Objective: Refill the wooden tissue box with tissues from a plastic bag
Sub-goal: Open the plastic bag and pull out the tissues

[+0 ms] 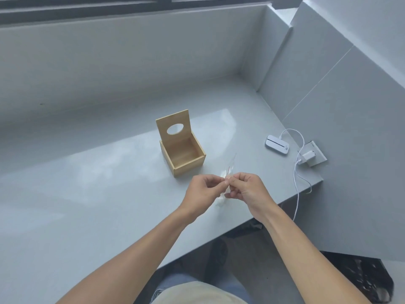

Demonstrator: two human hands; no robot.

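Observation:
The wooden tissue box (188,160) stands on the grey counter with its lid (174,126) hinged upright, an oval hole in the lid. Its inside looks empty. Just in front of and to the right of the box, my left hand (202,190) and my right hand (247,188) meet, both pinching a thin clear plastic bag (229,171). The bag's top edge sticks up between the fingertips and its white lower part hangs below my hands. The tissues inside are mostly hidden by my fingers.
A white pocket device (276,144) lies at the right, its white cable (297,178) running to a charger plugged into a wall socket (312,154). The counter's front edge (241,226) runs diagonally below my hands. Walls close in the counter at back and right.

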